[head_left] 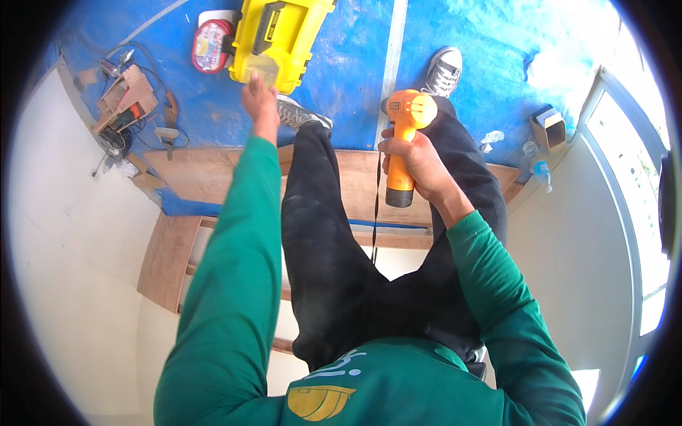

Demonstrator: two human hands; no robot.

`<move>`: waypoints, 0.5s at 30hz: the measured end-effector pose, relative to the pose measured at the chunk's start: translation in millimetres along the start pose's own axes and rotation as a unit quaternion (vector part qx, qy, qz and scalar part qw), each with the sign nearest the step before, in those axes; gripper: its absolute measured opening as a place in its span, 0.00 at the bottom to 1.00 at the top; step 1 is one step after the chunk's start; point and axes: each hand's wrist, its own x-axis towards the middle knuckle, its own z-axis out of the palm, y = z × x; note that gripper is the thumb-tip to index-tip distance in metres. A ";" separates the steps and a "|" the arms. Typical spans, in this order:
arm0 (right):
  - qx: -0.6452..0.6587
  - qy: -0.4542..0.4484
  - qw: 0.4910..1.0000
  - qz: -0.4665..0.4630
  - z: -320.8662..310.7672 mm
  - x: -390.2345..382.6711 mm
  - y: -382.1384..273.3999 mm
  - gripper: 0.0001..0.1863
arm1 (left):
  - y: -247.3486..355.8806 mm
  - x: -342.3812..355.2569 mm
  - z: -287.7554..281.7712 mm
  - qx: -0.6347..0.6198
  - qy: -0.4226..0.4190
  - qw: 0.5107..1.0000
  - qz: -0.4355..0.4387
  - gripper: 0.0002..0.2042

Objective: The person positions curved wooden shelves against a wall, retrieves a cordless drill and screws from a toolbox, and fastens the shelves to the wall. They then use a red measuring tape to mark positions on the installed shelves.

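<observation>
Orange drill (406, 126) nose-left, long axis fore-aft

Below me lies a blue floor (355, 64). Pale walls (71, 234) flank me; a bright window (643, 206) stands to my right.

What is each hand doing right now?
Left hand: at the yellow toolbox; blurred, cannot tell whether it holds anything.
Right hand: closed around the orange drill.

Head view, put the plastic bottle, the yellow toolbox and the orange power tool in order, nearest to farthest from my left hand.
From your left hand:
1. Yellow toolbox: right at the hand, mostly above it in the picture.
2. Orange power tool: to the right, in your right hand.
3. Plastic bottle: on the picture's right side.
</observation>
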 end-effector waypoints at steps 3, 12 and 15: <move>-0.018 -0.013 0.999 -0.038 5.5 -17.9 0.1 0.24 | 4.5 -81.4 -37.8 0.061 -0.033 0.998 0.012 0.12; -0.045 -0.074 0.970 -0.225 64.0 -191.0 -60.0 0.29 | 173.4 -254.8 -84.0 -0.085 -0.298 0.948 -0.067 0.24; 0.035 -0.135 0.960 -0.244 96.2 -262.3 -75.3 0.32 | 248.0 -289.9 -87.3 -0.111 -0.396 0.910 -0.055 0.24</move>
